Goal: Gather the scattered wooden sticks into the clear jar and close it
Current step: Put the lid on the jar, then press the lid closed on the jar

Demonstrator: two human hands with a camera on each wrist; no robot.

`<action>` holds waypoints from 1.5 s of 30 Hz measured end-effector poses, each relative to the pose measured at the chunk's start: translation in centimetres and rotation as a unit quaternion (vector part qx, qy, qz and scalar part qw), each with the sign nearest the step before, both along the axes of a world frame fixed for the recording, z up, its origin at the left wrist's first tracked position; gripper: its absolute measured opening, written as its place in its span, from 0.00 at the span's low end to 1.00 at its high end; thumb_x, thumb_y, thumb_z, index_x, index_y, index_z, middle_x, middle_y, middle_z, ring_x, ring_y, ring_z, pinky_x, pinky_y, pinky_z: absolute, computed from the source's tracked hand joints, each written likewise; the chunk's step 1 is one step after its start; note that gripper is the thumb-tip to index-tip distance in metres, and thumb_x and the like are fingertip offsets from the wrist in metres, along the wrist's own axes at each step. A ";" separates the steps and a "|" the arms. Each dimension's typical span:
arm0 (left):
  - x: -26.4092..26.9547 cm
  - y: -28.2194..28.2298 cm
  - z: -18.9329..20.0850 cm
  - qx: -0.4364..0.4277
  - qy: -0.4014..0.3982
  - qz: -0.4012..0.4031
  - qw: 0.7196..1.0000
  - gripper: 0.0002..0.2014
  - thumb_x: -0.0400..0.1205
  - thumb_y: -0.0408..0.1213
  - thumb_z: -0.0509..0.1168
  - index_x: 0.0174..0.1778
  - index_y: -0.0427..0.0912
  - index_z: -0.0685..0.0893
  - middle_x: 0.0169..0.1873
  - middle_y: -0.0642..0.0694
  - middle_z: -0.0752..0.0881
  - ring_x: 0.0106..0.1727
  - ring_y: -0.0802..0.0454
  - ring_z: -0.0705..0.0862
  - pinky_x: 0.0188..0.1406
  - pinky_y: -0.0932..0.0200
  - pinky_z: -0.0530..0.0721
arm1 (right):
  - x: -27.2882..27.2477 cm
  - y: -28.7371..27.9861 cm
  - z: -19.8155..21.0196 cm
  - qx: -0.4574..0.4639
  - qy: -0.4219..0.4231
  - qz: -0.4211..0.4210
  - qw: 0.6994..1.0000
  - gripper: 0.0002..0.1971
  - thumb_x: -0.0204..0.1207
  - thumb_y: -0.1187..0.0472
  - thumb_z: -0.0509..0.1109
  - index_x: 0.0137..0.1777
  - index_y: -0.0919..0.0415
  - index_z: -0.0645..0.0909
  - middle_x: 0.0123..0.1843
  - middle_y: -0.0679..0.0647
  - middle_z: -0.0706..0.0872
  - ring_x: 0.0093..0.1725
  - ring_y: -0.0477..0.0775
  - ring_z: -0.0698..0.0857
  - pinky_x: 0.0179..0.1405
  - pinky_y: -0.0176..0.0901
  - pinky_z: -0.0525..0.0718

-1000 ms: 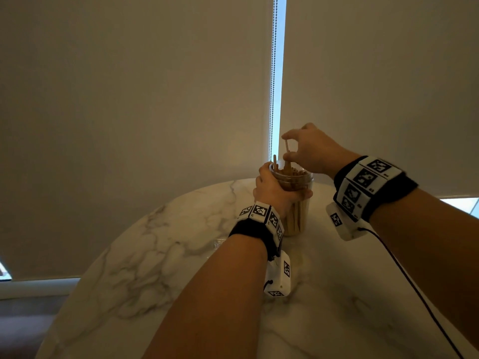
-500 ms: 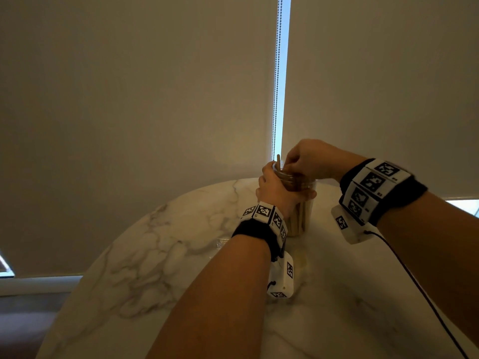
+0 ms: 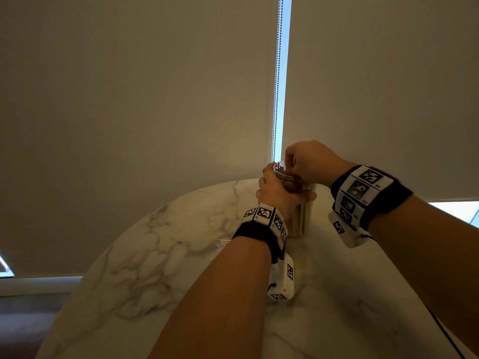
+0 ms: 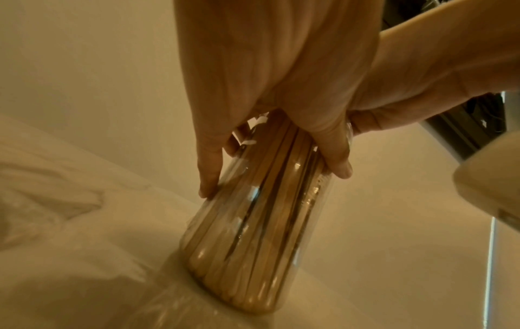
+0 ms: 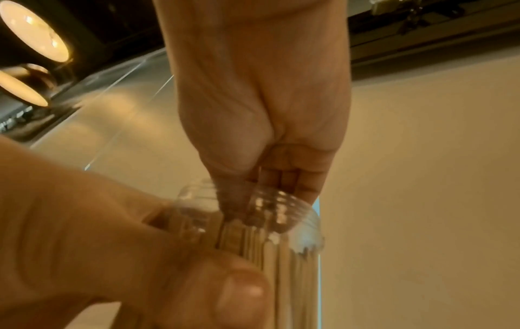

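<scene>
a tall clear plastic jar (image 3: 300, 203) with a threaded open mouth is seen standing upright on the round white marble counter (image 3: 160, 255), toward its far edge, directly below the beaded blind cord (image 3: 277, 86). the jar is packed with pale wooden sticks (image 4: 253, 233) standing on end; their lower ends are seen resting against the jar base in the left wrist view.

the jar's upper half is gripped by the left hand (image 3: 272, 193); its fingers (image 4: 209, 169) are wrapped around the far side of the jar and the thumb is laid along the near side, so the jar wall is clamped between them.

the right hand (image 3: 311, 161) is held directly above the jar mouth. its fingers (image 5: 289, 178) are bunched together and pointed down into the opening, the tips reaching the tops of the sticks. whether a stick is pinched between them cannot be told, as the tips are blurred behind the jar's threaded rim.

a crumpled piece of clear plastic film (image 3: 223, 244) is noted on the counter, just left of the jar.
</scene>
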State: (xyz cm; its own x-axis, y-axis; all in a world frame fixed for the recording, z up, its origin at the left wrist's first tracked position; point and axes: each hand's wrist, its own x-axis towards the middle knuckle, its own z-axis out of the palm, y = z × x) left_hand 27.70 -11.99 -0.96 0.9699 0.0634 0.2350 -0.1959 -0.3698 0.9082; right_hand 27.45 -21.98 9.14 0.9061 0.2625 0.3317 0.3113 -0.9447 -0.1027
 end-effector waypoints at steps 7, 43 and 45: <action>0.3 0.1 -0.1 0.010 0.005 0.003 1.000 0.61 0.55 0.57 0.86 0.81 0.56 0.57 0.74 0.45 0.73 0.75 0.38 0.74 0.71 0.36 0.79 | -0.2 -0.1 0.4 0.023 0.030 0.016 0.999 0.05 0.81 0.58 0.72 0.54 0.54 0.88 0.55 0.48 0.85 0.51 0.46 0.78 0.48 0.38 0.75; -3.5 1.8 3.7 0.101 0.144 -0.076 0.981 0.75 0.63 0.58 0.84 0.87 0.46 0.31 0.83 0.41 0.68 0.82 0.39 0.69 0.80 0.40 0.70 | -8.1 -2.6 1.1 0.087 -0.016 0.047 0.995 0.14 0.85 0.51 0.65 0.54 0.57 0.89 0.48 0.52 0.89 0.47 0.53 0.85 0.49 0.52 0.84; -4.9 3.1 5.2 0.245 0.146 -0.096 0.954 0.53 0.74 0.66 0.72 0.88 0.46 0.55 0.79 0.45 0.73 0.78 0.45 0.74 0.79 0.47 0.71 | -12.5 -3.7 0.9 0.066 0.006 0.064 0.996 0.13 0.84 0.48 0.66 0.50 0.54 0.89 0.44 0.51 0.89 0.44 0.51 0.85 0.49 0.55 0.86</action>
State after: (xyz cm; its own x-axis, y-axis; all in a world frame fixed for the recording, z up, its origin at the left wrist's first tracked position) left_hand 22.78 -8.93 4.21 0.9812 -0.1698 -0.0915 -0.0675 -0.7464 0.6621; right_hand 14.94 -25.70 10.03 0.8722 0.3302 0.3608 0.4259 -0.8755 -0.2283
